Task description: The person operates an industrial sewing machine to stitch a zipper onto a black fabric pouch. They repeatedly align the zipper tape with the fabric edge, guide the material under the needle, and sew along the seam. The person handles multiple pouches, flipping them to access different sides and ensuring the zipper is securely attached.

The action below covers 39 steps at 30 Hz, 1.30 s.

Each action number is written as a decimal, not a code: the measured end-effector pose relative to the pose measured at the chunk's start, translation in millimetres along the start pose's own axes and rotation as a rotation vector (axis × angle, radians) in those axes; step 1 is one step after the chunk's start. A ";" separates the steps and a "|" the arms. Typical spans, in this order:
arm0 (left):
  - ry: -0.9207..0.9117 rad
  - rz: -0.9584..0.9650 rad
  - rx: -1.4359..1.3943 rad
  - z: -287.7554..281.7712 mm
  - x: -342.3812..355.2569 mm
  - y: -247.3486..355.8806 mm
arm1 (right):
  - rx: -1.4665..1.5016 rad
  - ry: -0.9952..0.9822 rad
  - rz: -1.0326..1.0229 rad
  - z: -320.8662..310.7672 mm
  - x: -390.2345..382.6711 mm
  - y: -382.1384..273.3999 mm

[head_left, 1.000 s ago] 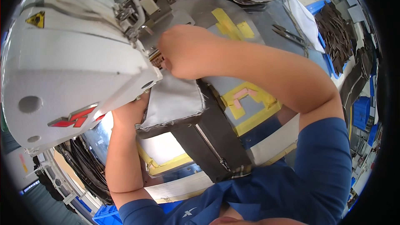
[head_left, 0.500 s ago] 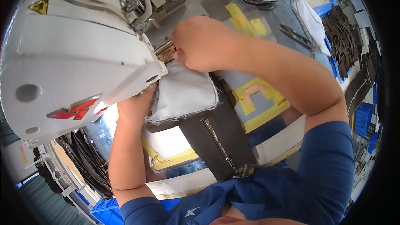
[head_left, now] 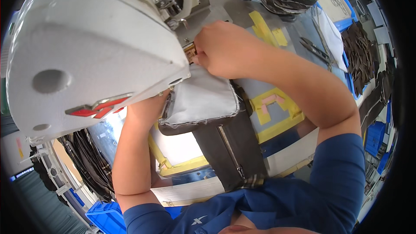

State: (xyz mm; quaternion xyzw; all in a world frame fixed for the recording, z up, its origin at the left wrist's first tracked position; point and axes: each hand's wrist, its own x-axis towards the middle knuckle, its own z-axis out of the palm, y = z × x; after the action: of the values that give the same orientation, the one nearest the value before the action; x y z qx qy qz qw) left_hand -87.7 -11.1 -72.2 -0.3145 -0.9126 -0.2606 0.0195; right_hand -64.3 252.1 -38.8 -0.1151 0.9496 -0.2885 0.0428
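1. Close to the person's chest, a dark zippered panel [head_left: 208,147] is laid over the bench [head_left: 297,28], its silver zip [head_left: 230,149] turned upward.
2. Just beyond, and joined to it, white lining [head_left: 203,97] is spread, frayed edges shown.
3. At the lining's left, the left hand [head_left: 158,104] is mostly covered by the white sewing machine [head_left: 104,52]; whether its fingers are wide or closed cannot be told.
4. At the far edge, the right hand [head_left: 219,47] is set, fingers [head_left: 199,54] curled inward; whether fabric is gripped cannot be told.
5. Farther right, snips [head_left: 321,54] are laid out, and brown strips [head_left: 359,56] are heaped in a blue tray [head_left: 349,80].
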 end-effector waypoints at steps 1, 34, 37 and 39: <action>0.021 0.050 0.008 -0.8 0.4 0.5 | -0.010 -0.013 0.003 -1.6 0.1 -1.0; -0.159 -0.175 0.007 -18.6 -12.4 13.8 | -0.036 -0.093 -0.002 -4.1 4.2 -0.4; -0.224 -0.151 0.098 -45.9 -16.9 37.2 | -0.020 -0.064 -0.077 -4.3 3.1 9.3; -0.341 -0.127 0.191 -74.2 -19.7 60.4 | -0.018 -0.001 -0.110 -1.9 -0.7 17.1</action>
State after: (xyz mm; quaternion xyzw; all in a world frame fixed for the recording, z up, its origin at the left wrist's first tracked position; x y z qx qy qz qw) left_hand -46.1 -18.1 15.9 -0.2924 -0.9413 -0.1167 -0.1220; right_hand -67.2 267.1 -46.8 -0.1673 0.9444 -0.2818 0.0261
